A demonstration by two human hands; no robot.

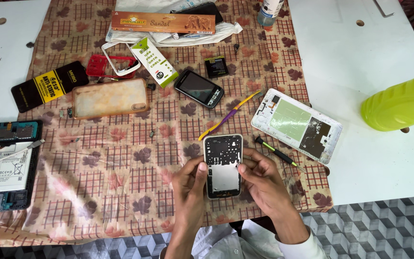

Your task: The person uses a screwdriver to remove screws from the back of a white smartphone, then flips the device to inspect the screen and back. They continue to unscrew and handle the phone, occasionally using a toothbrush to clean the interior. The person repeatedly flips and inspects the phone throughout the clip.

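I hold an opened phone body (223,165), back cover off, with its dark inner frame and a pale battery bay showing. My left hand (190,184) grips its left edge, thumb on the frame. My right hand (263,180) holds the right edge, thumb resting on the side. A small black-and-green screwdriver (279,154) lies just right of my right hand. A yellow-and-purple pry tool (228,115) lies just above the phone.
A white opened tablet shell (297,125) lies to the right. A small black phone (199,88), a tan phone case (109,98), a red frame (111,66), a black pouch (49,86) and boxes sit farther back. A dismantled tablet (6,165) is at left, a green bottle (403,103) at right.
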